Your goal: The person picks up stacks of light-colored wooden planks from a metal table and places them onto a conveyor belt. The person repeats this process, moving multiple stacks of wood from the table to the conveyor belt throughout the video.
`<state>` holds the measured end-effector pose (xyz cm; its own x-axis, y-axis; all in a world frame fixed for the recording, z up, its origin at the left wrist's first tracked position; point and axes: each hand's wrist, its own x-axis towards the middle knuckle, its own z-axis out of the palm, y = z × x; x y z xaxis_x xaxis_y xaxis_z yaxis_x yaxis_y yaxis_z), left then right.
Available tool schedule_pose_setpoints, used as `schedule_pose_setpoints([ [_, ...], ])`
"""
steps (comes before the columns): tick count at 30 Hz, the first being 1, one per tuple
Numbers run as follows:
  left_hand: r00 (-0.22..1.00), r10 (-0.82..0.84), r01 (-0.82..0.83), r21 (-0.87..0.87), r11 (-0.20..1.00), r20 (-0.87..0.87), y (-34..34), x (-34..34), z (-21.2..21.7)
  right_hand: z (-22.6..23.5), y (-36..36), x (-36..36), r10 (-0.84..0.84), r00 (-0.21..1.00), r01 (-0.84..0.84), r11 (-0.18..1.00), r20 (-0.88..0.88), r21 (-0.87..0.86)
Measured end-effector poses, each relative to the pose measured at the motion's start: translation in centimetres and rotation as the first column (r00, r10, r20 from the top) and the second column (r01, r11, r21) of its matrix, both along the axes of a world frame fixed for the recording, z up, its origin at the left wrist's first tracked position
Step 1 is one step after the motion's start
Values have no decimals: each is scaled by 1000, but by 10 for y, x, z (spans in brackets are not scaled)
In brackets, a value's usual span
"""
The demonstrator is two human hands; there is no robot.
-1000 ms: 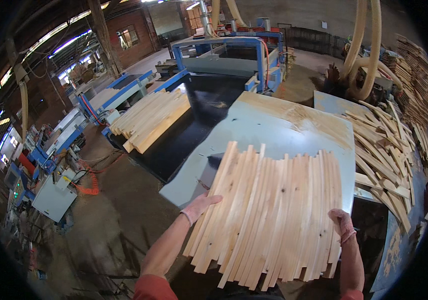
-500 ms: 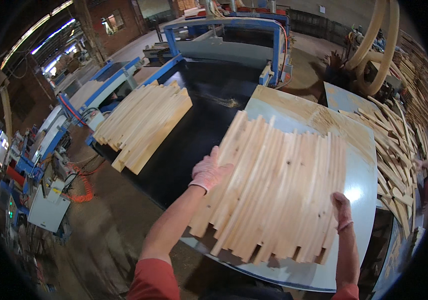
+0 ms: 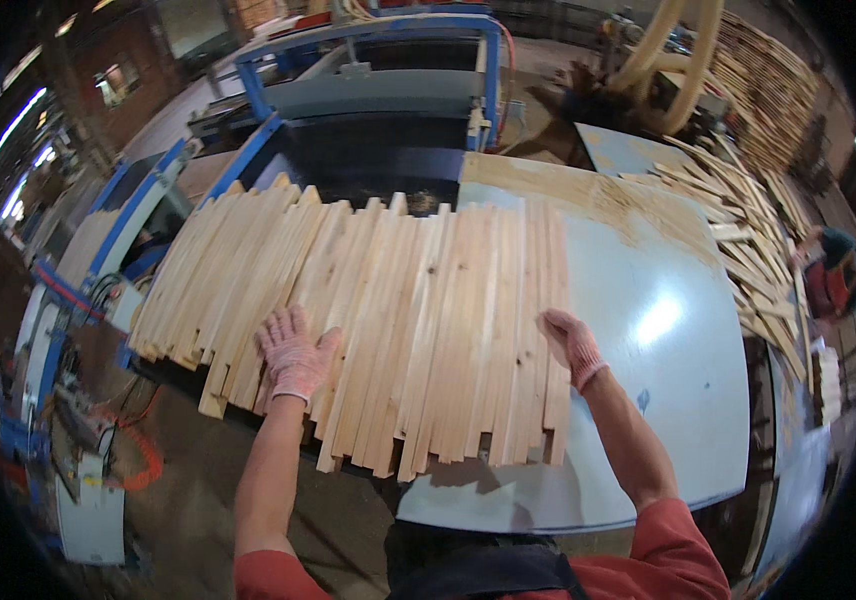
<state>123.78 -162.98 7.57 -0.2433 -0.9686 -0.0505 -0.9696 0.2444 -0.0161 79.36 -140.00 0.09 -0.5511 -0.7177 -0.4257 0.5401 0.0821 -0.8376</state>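
Observation:
A row of pale wooden strips (image 3: 438,330), side by side with uneven ends, spans the black machine bed and the left part of a light grey board. It meets a second batch of wooden strips (image 3: 228,270) on the left. My left hand (image 3: 295,355), in a pinkish work glove, lies on the strips around where the batches meet, fingers spread. Against the row's right edge is my gloved right hand (image 3: 574,347), its fingers together and curled at the outermost strip. Its fingertips are partly hidden.
The light grey board (image 3: 648,400) has sawdust along its far edge. A blue machine frame (image 3: 368,30) stands behind the black bed (image 3: 358,150). Loose wood offcuts (image 3: 738,240) are heaped at the right, near another person (image 3: 833,275). Thick hoses (image 3: 673,70) hang beyond.
The row of strips has slid left from the grey board onto the black bed, against the other batch. Both hands moved left with it, and the view shifted.

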Motion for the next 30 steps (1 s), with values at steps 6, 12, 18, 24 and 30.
schedule_pose_setpoints([
  [6,999,-9,9,24,1000,-41,-14,15,11,43,-19,27,56,972,-4,974,-227,224],
  [12,941,-292,316,129,940,-172,1,11,10,101,-6,70,563,626,196,557,-540,807],
  [18,746,-623,615,-116,780,-236,62,-47,-3,115,-54,130,465,-18,464,788,-885,404],
  [24,658,-737,698,-244,673,-152,73,-50,-4,111,-141,191,584,-65,273,791,-809,548],
  [30,674,-731,706,-197,680,-108,78,-58,4,97,-148,186,518,-57,325,818,-853,475],
])
